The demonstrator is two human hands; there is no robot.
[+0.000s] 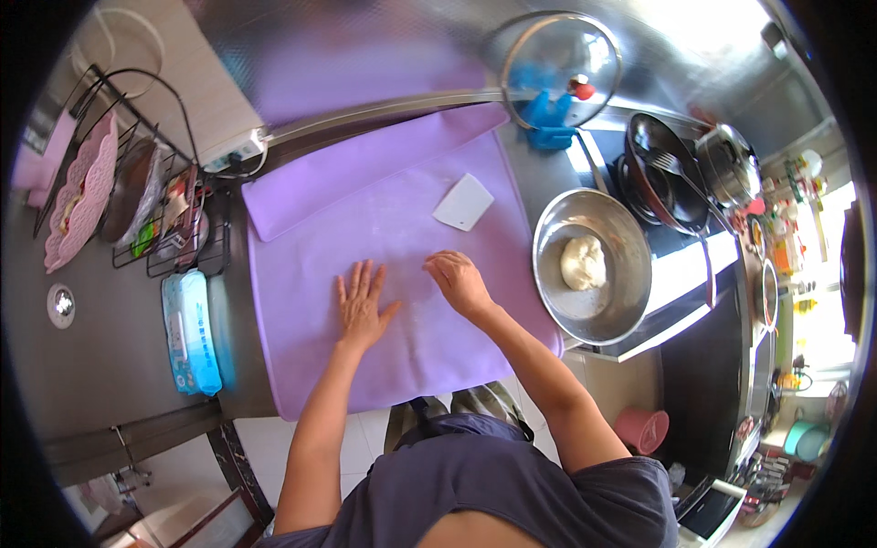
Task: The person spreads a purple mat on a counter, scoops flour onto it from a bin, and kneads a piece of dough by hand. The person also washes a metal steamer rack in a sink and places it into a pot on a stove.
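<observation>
A purple silicone mat point(301, 301) covers the counter before me, its far edge rolled or folded over. My left hand point(362, 312) lies palm down on the mat with its fingers spread. Just right of it, my right hand point(458, 281) is over the mat, fingers bent and close together. Whether anything is between those fingertips is hidden. Beyond my right hand lies a white plastic dough scraper point(464, 202), touched by neither hand. To the right stands a stainless steel bowl point(548, 301) holding a lump of pale dough point(582, 263).
A glass lid point(562, 51) leans upright in a blue holder point(550, 127) at the back. On the right, a frying pan point(658, 181) with a fork sits on the stove beside a steel pot point(727, 164). Left are a wire rack point(185, 154), wipes pack point(192, 332) and power strip point(236, 151).
</observation>
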